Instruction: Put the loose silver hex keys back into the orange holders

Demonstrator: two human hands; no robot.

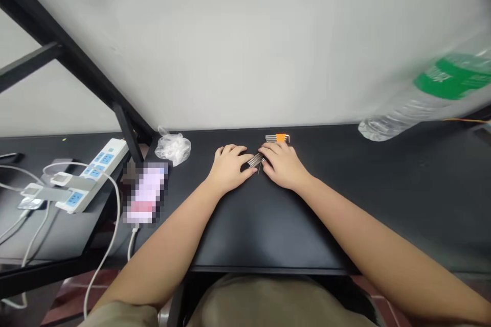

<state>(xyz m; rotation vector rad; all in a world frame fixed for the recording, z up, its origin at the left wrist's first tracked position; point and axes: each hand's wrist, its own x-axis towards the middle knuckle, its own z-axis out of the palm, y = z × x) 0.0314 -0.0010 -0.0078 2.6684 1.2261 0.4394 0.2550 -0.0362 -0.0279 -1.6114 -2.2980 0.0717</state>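
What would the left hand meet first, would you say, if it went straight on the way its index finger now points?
Probably the thin metal rods at the left hand's fingertips, with the right hand just beyond; whether the index finger touches the rods is hard to tell.

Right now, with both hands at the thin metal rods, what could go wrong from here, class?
The thin metal rods lie between the left hand and the right hand; a nudge might scatter them.

The right hand is right by the orange holder, so a forward push could knock it.

The white cable plugged into the phone runs near the left forearm, which may snag it.
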